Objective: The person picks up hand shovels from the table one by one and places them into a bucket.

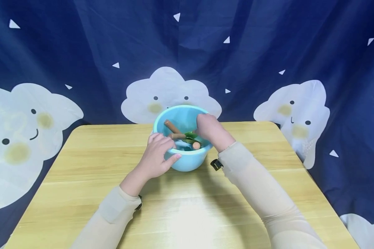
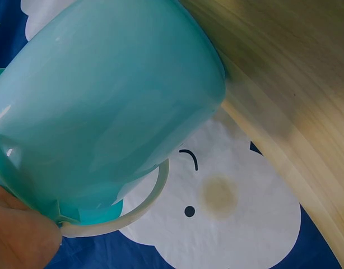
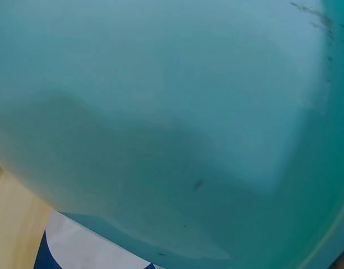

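A light blue plastic bucket [image 1: 187, 160] stands on the table, tilted in the left wrist view. My left hand [image 1: 157, 152] grips its near left rim, fingers over the edge and thumb along the outside. Inside lie several small tools with brown wooden handles [image 1: 172, 126] and green metal heads [image 1: 190, 135]. My right hand [image 1: 210, 129] reaches over the right rim into the bucket with bent fingers. Its fingertips are hidden beside the green heads, and I cannot tell whether they hold a tool. In the right wrist view the bucket wall [image 3: 172, 112] fills most of the picture.
The bucket's pale carrying handle [image 2: 121, 221] hangs at its side. Beneath is a light wooden table [image 1: 90, 166], its far edge close behind the bucket. A dark blue curtain [image 1: 180, 45] with white clouds and triangles hangs behind and at both sides.
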The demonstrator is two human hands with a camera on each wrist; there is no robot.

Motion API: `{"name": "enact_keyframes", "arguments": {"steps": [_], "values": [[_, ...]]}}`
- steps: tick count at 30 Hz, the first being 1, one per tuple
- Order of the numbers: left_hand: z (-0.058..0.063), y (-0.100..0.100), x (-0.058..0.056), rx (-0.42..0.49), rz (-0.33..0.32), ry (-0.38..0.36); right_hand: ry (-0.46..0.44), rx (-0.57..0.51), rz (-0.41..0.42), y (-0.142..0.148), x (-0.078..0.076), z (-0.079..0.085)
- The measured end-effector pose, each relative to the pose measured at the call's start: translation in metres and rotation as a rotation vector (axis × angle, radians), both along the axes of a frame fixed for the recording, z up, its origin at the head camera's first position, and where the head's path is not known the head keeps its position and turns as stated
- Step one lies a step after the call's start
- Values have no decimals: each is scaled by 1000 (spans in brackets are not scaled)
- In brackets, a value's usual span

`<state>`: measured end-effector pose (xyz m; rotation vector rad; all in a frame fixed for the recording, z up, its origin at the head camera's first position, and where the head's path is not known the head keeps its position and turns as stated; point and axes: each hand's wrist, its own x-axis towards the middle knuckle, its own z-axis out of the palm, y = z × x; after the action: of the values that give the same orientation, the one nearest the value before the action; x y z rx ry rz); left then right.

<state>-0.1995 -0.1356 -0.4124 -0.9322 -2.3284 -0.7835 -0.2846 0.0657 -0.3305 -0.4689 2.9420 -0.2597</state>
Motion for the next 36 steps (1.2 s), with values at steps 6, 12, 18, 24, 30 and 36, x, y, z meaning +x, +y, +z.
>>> {"name": "enact_keyframes", "arguments": {"steps": [6,12,18,24,30,36], "values": [[1,0,0,-1,1,0,-39,40,-2,0,2,1],[0,0,0,0,5,-6,-45,68,20,-1,4,1],[0,0,0,0,2,-12,-76,94,21,-2,6,2],[2,0,1,-3,5,-10,-109,129,28,-4,5,1],[1,-1,0,0,2,-7,-129,162,38,-5,6,-1],[1,-1,1,1,3,-9,-144,198,60,-5,5,-3]]}}
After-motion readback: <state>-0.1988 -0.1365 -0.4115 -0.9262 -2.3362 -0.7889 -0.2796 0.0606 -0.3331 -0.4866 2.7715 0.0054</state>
